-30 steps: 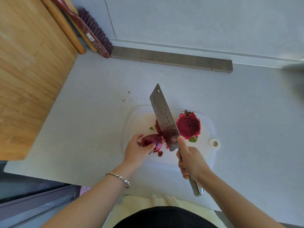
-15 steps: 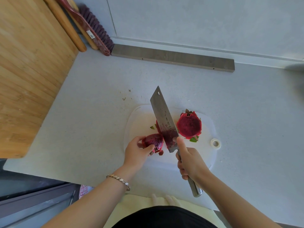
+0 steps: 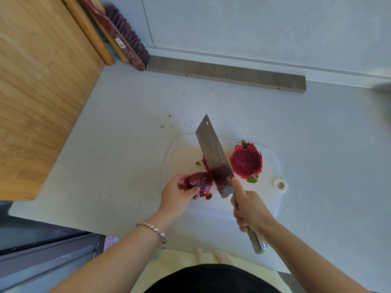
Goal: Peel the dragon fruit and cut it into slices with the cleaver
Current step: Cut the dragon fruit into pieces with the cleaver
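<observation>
A white cutting board (image 3: 268,166) lies on the grey counter. My left hand (image 3: 176,194) grips a dark red dragon fruit piece (image 3: 200,181) at the board's near left, flesh facing up. My right hand (image 3: 249,210) holds the cleaver (image 3: 212,154) by its handle, thumb on the blade's base. The juice-stained blade stands edge down just right of the held piece and hides part of another red piece (image 3: 205,162) behind it. A dragon fruit half (image 3: 246,160) with pink skin and green tips sits cut face up on the board's right.
A tall wooden board (image 3: 38,92) fills the left. A brush (image 3: 124,34) and wooden sticks lean in the far corner. A grey wooden bar (image 3: 226,74) lies along the wall. The counter's front edge (image 3: 105,228) is close below my arms.
Almost nothing moves. The cleaver stays upright beside the held piece, and my left fingers shift slightly on the fruit.
</observation>
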{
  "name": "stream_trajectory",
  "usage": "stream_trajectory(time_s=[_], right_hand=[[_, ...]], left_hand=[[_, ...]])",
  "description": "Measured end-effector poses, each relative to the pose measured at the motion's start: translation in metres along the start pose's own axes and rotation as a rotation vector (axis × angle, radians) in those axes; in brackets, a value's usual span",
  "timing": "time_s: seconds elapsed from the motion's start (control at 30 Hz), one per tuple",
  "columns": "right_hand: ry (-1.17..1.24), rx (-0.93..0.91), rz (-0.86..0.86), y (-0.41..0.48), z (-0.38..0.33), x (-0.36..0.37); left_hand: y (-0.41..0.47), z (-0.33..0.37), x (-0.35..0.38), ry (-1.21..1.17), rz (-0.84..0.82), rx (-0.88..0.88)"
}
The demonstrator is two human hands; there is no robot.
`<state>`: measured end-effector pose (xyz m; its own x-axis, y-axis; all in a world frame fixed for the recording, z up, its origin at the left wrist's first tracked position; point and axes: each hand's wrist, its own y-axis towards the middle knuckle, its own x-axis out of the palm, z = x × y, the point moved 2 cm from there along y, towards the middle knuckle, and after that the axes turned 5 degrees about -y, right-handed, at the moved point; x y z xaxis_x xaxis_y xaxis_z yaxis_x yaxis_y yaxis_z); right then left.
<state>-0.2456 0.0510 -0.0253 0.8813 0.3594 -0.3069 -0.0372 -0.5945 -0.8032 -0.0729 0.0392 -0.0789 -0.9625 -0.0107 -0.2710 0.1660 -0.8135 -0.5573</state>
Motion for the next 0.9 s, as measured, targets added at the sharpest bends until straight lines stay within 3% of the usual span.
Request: stream_trajectory(time_s=[0.63, 0.9], right_hand=[[-0.036, 0.015, 0.016, -0.0010, 0.0014, 0.0053], [0.065, 0.072, -0.084, -0.0037, 0.0003, -0.0020]], left_hand=[[-0.0031, 0.0044, -0.0004, -0.022, -0.036, -0.017], [-0.0026, 0.0032, 0.0002, -0.202, -0.039, -0.097]])
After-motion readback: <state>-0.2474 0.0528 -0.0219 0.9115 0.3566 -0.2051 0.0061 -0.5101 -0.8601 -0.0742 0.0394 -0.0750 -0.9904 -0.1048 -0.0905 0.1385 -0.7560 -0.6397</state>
